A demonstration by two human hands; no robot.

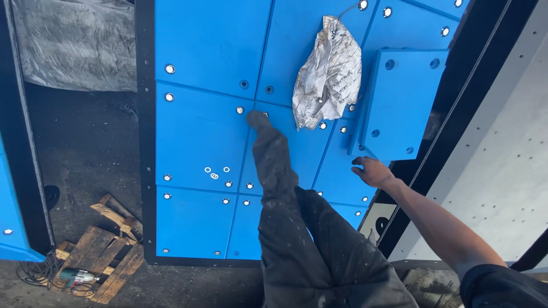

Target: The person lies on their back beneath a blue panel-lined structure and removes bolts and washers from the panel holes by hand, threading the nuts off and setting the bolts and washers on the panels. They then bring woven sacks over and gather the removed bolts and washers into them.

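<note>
Item: right hand [372, 171], bare, resting at the lower edge of the loose blue panel [399, 102]. The fingers are lying curled against that edge, pressing or steadying rather than closing around anything; a full clasp is not showing. The left hand is not appearing anywhere in the view.

Item: loose blue panel, sitting at 2 o'clock from the right hand, lying skewed over the fixed panels beneath it, its corner holes standing empty of bolts.

Item: blue panel surface [205, 142], spreading from 9 to 12 o'clock of the hand. Most holes are carrying bright bolt heads; two near the top seam are showing dark and seemingly empty. Judging by this, the bulk of the fastening is looking finished, with the skewed panel not yet fixed down.

Item: washers [215, 173], several small white rings lying loose at 9 o'clock.

Item: crumpled sack [328, 71], pale and printed, lying at 12 o'clock.

Item: trouser leg [274, 165], dark and dusty, stretching out across the panels, the foot reaching a seam.

Item: wooden pallet [103, 256] at 8 o'clock, with a power tool [77, 276] and cord beside it.

Unclear: what is under the skewed panel, the sack's contents, and the hand's fingertips, partly hiding against the edge.
</note>
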